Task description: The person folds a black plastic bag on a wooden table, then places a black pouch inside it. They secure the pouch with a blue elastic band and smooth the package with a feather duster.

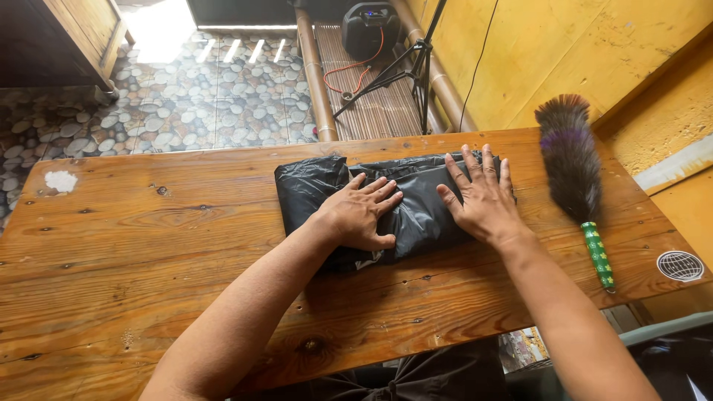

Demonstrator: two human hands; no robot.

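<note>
the wooden table (148,245) carries everything here, and the black plastic bag (416,215), folded into a thick bundle, sits toward its far edge, a little right of centre. both your palms are flat on that bundle. your left hand (362,213) presses the middle of the bag, fingers spread and apart, gripping nothing. your right hand (483,197) covers the bag's right end, fingers fanned open too, just pressing down. to do this well, i'd say keep the weight even through both palms and push trapped air toward the bag's open left end, where it looks puffier. the feather duster (575,167) lies right of the bag, not touching it, its green handle (598,256) pointing back toward you, so mind your right elbow near it.
</note>
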